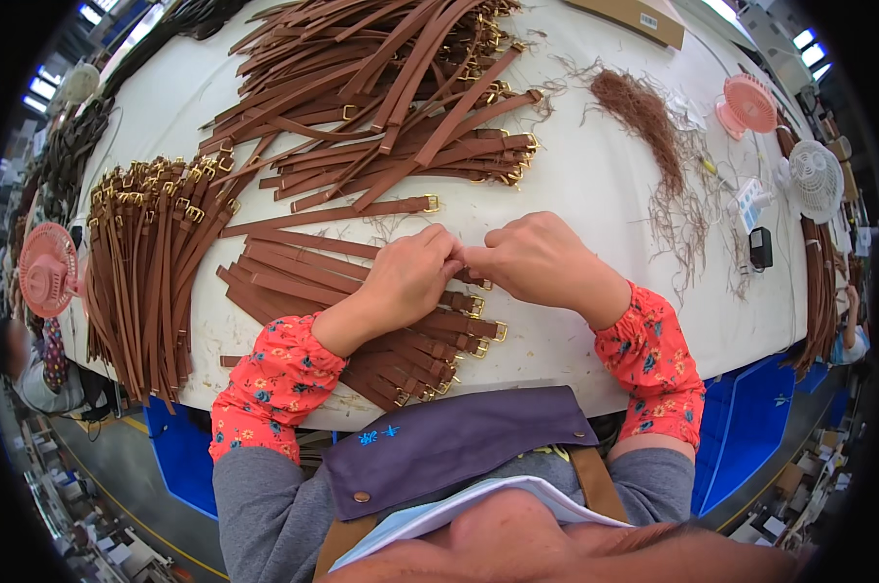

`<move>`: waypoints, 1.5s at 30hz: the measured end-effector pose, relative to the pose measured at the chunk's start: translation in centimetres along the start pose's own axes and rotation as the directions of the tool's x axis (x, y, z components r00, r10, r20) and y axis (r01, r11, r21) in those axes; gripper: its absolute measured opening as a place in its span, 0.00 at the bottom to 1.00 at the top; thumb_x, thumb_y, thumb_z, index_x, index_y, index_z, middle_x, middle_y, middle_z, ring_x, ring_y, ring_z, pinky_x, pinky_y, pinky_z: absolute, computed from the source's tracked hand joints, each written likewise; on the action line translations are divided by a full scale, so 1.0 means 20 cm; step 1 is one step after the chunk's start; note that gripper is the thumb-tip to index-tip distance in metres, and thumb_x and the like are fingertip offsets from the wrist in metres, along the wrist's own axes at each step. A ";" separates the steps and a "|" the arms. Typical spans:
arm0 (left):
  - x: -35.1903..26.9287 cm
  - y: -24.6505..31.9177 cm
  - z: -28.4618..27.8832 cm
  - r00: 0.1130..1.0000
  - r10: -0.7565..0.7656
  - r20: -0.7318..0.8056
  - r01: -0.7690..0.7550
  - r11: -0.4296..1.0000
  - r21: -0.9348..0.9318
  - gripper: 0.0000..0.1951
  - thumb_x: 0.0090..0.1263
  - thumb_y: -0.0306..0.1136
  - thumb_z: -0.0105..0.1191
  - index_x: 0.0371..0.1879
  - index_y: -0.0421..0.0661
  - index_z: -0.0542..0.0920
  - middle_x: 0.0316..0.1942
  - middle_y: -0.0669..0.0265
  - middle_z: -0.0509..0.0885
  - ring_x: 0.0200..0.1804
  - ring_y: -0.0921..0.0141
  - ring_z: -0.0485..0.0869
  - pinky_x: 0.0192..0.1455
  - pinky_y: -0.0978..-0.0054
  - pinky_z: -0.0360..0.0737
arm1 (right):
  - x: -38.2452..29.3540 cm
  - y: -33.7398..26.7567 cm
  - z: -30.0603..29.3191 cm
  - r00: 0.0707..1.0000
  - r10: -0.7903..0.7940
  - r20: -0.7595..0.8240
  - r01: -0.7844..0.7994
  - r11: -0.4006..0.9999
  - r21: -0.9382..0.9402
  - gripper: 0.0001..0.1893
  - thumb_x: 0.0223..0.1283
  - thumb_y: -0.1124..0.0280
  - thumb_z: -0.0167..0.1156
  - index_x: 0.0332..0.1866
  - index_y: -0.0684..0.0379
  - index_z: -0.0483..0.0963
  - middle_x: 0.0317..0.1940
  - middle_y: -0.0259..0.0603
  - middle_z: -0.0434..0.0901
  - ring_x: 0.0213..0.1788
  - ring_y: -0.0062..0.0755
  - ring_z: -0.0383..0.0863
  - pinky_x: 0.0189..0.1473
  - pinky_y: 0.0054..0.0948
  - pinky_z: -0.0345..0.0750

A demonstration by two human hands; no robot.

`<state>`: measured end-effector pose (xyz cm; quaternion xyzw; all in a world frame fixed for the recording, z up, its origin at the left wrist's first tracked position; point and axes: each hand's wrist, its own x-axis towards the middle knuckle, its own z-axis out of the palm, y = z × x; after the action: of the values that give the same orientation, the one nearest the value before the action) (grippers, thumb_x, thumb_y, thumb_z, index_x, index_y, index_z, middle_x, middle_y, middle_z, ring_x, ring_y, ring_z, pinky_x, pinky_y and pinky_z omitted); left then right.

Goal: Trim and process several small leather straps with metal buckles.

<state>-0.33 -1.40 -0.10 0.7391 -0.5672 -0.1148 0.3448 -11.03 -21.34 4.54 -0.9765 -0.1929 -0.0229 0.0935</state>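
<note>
My left hand (410, 275) and my right hand (540, 261) meet fingertip to fingertip above the table, fingers curled. Whatever may be pinched between them is too small or hidden to tell. Just below the fingertips lies the buckle end of a brown strap (476, 279), partly covered by my left hand. Under my left wrist a fanned pile of brown belts (294, 273) spreads out, with gold-coloured buckles (499, 331) towards the right. A single belt (330, 216) rests just beyond the hands.
A large belt heap (381, 80) lies at the back, and a bundle (144, 277) hangs over the table's left edge. Brown thread scraps (640, 120) lie right of centre. Pink fans (749, 103), a white fan (815, 181) and a black adapter (761, 248) stand around. A person (35, 368) sits left.
</note>
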 end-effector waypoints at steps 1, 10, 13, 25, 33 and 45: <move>0.00 -0.01 0.00 0.999 -0.031 -0.031 0.029 0.997 -0.071 0.04 0.71 0.26 0.58 0.40 0.42 0.78 0.38 0.56 0.80 0.37 0.51 0.81 0.38 0.57 0.78 | 0.00 0.00 0.00 1.000 0.012 0.012 -0.012 1.000 0.017 0.04 0.64 0.65 0.64 0.39 0.51 0.78 0.23 0.35 0.80 0.28 0.40 0.85 0.29 0.38 0.77; 0.05 -0.03 -0.19 0.965 -0.224 -0.139 0.199 0.964 -0.178 0.08 0.72 0.23 0.58 0.48 0.41 0.81 0.39 0.58 0.80 0.37 0.60 0.84 0.40 0.64 0.80 | -0.05 0.01 0.07 0.993 0.063 -0.096 -0.054 0.994 0.094 0.11 0.70 0.58 0.62 0.37 0.53 0.75 0.21 0.36 0.77 0.27 0.43 0.84 0.28 0.41 0.76; 0.02 -0.01 -0.17 0.990 -0.121 0.069 0.134 0.965 -0.225 0.09 0.71 0.23 0.60 0.48 0.42 0.83 0.40 0.58 0.81 0.39 0.59 0.85 0.41 0.63 0.81 | -0.04 0.00 0.08 0.993 0.052 -0.109 -0.045 0.997 0.067 0.11 0.69 0.57 0.63 0.36 0.52 0.76 0.21 0.37 0.77 0.26 0.42 0.84 0.28 0.41 0.76; -0.02 0.00 -0.06 0.998 0.029 0.063 -0.027 0.999 -0.036 0.05 0.70 0.24 0.58 0.41 0.41 0.78 0.40 0.56 0.79 0.41 0.50 0.82 0.40 0.56 0.80 | -0.02 0.01 0.09 0.989 -0.046 -0.140 0.048 0.999 0.011 0.08 0.59 0.63 0.68 0.32 0.52 0.77 0.20 0.34 0.76 0.26 0.38 0.83 0.29 0.37 0.78; -0.01 0.01 -0.05 0.996 0.042 0.079 -0.046 0.997 0.054 0.05 0.67 0.22 0.56 0.39 0.41 0.76 0.40 0.55 0.78 0.42 0.51 0.81 0.42 0.55 0.80 | 0.01 -0.04 0.03 0.995 -0.041 -0.087 0.035 0.997 -0.067 0.04 0.58 0.66 0.67 0.34 0.50 0.79 0.21 0.34 0.77 0.26 0.38 0.84 0.30 0.36 0.78; 0.06 -0.24 -0.25 0.868 -0.031 -0.496 0.217 0.922 0.321 0.08 0.70 0.21 0.54 0.45 0.43 0.79 0.43 0.60 0.83 0.48 0.54 0.82 0.52 0.59 0.78 | -0.01 -0.04 0.07 0.985 0.171 0.003 -0.163 0.935 0.315 0.17 0.68 0.51 0.64 0.49 0.53 0.76 0.32 0.40 0.85 0.34 0.46 0.86 0.34 0.42 0.78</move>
<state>6.52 0.06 0.83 0.8308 -0.4252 0.1583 0.3225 -11.43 -20.49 3.37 -0.9617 -0.1095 0.0040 0.2514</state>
